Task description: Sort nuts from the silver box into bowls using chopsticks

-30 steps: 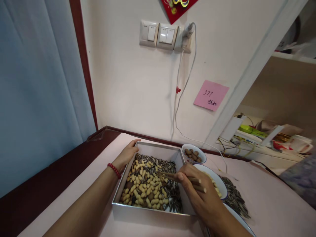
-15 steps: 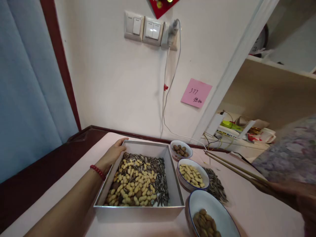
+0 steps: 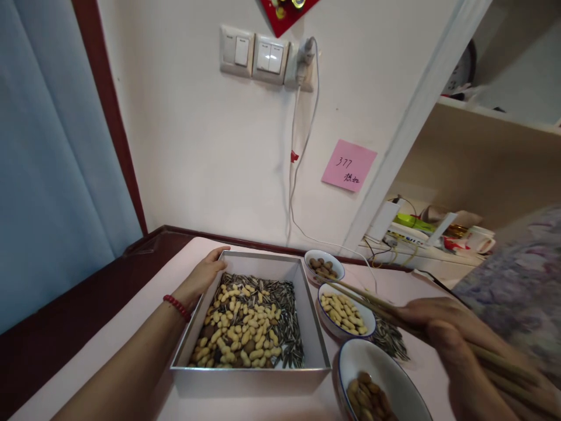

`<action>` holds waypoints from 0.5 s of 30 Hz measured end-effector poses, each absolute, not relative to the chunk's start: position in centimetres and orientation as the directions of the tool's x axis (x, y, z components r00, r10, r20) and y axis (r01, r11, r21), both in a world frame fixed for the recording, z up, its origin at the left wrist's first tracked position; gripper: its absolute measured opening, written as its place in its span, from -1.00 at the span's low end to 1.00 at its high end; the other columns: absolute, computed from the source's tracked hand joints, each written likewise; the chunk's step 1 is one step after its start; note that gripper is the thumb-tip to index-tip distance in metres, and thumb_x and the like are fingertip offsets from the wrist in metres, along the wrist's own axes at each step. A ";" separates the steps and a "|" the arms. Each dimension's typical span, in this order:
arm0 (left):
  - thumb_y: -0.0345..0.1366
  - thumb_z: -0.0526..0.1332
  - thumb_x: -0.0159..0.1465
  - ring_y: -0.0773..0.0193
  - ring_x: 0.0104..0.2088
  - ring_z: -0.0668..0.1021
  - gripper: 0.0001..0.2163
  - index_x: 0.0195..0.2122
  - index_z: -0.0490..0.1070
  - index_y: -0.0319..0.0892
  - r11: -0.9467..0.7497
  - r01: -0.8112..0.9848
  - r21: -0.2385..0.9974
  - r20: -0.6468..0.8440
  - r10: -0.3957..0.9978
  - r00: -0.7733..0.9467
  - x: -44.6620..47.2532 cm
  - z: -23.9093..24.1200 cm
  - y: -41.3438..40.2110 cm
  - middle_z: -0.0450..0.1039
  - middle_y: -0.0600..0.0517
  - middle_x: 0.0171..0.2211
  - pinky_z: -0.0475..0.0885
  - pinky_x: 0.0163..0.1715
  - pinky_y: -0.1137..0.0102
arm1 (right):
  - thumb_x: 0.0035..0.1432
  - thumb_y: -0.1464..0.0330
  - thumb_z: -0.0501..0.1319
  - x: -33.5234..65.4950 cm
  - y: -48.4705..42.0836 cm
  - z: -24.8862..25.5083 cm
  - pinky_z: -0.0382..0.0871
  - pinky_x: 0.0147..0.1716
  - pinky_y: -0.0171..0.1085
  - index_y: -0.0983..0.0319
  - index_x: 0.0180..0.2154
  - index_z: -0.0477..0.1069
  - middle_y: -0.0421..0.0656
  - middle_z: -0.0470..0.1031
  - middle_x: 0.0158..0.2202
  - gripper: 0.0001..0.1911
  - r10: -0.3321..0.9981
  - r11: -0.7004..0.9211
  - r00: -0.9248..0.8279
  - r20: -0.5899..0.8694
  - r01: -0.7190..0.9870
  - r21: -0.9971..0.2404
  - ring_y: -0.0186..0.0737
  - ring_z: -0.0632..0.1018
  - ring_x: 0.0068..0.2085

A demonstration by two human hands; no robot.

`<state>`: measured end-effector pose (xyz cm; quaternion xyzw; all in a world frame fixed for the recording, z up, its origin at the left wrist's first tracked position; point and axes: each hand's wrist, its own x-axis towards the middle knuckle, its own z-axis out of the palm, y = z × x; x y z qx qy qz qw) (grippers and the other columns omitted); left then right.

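Note:
My left hand (image 3: 205, 278) is closed on the left rim near the far corner of a square metal box (image 3: 249, 381). Inside lie peanuts (image 3: 249, 327) in shells, striped sunflower seeds (image 3: 287, 316) and a few brown nuts among them. My right hand (image 3: 456, 339), slightly blurred, grips a pair of wooden chopsticks (image 3: 372, 304). Their tips reach left over the middle bowl (image 3: 329, 329) of peanuts, close to the far bowl (image 3: 309, 256) of round brown nuts; I cannot tell whether they touch anything. A front bowl (image 3: 390, 374) contains oval brown nuts.
A heap of sunflower seeds (image 3: 392, 339) lies right of the bowls on the pink table covering (image 3: 100, 345). A white cable (image 3: 333, 241) runs down the wall onto the table. Shelves with assorted items stand at the right, and a blue curtain (image 3: 56, 146) hangs at the left.
My right hand has come in from the right edge, bringing the chopsticks left and over the middle bowl. My left hand keeps its place on the box.

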<state>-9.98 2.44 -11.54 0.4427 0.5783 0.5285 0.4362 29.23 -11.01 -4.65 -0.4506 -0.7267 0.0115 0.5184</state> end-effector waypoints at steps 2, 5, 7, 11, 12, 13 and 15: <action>-0.32 0.19 -0.05 0.13 -0.28 0.57 -0.40 0.10 0.38 -0.19 0.056 0.044 0.997 -0.045 0.974 -0.224 -10.0 -11.7 2.5 0.56 -0.01 -0.18 0.45 -0.31 0.34 | 0.36 0.33 0.10 26.3 -10.6 -3.9 0.42 -0.30 -0.35 0.09 -0.19 0.47 -0.17 0.51 -0.22 -0.84 0.687 0.647 -0.181 0.704 0.593 -0.479 -0.24 0.55 -0.20; -0.33 0.20 -0.05 0.17 -0.33 0.56 -0.39 0.11 0.36 -0.18 0.063 0.011 0.998 -0.059 0.975 -0.213 -10.0 -12.0 2.6 0.55 0.01 -0.21 0.44 -0.35 0.36 | 0.39 0.30 0.06 23.7 -9.1 -4.0 0.36 -0.38 -0.35 0.14 -0.31 0.41 -0.21 0.45 -0.36 -0.78 0.758 0.636 -0.295 0.582 0.534 -0.557 -0.30 0.51 -0.33; -0.34 0.20 -0.06 0.19 -0.35 0.55 -0.41 0.09 0.36 -0.18 0.056 -0.022 0.998 -0.060 0.976 -0.212 -10.1 -12.2 2.7 0.54 0.01 -0.20 0.43 -0.36 0.37 | 0.40 0.27 0.04 22.7 -8.0 -4.6 0.31 -0.39 -0.33 0.16 -0.36 0.37 -0.22 0.40 -0.41 -0.72 0.790 0.609 -0.336 0.512 0.526 -0.594 -0.31 0.47 -0.38; -0.35 0.21 -0.04 0.22 -0.35 0.55 -0.45 0.06 0.38 -0.16 0.047 -0.043 0.998 -0.055 0.977 -0.207 -10.2 -12.7 2.9 0.53 0.02 -0.17 0.43 -0.35 0.38 | 0.40 0.21 0.02 21.0 -6.2 -5.5 0.25 -0.38 -0.30 0.18 -0.42 0.31 -0.23 0.36 -0.43 -0.66 0.815 0.579 -0.398 0.420 0.544 -0.607 -0.30 0.41 -0.39; -0.36 0.21 -0.04 0.22 -0.35 0.55 -0.45 0.07 0.38 -0.15 0.047 -0.048 0.998 -0.056 0.978 -0.201 -10.3 -12.8 2.9 0.53 0.03 -0.17 0.43 -0.35 0.38 | 0.40 0.20 0.02 20.6 -6.0 -5.6 0.24 -0.37 -0.29 0.18 -0.42 0.30 -0.22 0.36 -0.43 -0.65 0.819 0.573 -0.412 0.399 0.550 -0.607 -0.29 0.41 -0.39; -0.36 0.21 -0.03 0.23 -0.35 0.55 -0.45 0.08 0.37 -0.14 0.047 -0.054 0.997 -0.057 0.980 -0.193 -10.3 -12.9 2.9 0.53 0.04 -0.18 0.43 -0.36 0.39 | 0.40 0.20 0.01 20.3 -5.7 -5.7 0.24 -0.36 -0.29 0.18 -0.42 0.30 -0.22 0.36 -0.42 -0.65 0.821 0.568 -0.426 0.379 0.557 -0.606 -0.28 0.41 -0.37; -0.36 0.19 -0.01 0.24 -0.37 0.55 -0.44 0.09 0.35 -0.12 0.051 -0.061 0.997 -0.061 0.981 -0.182 -10.4 -13.0 2.9 0.53 0.06 -0.21 0.43 -0.37 0.39 | 0.40 0.20 0.01 19.8 -5.2 -6.1 0.23 -0.34 -0.27 0.17 -0.39 0.33 -0.21 0.37 -0.40 -0.67 0.823 0.564 -0.447 0.351 0.570 -0.597 -0.27 0.42 -0.35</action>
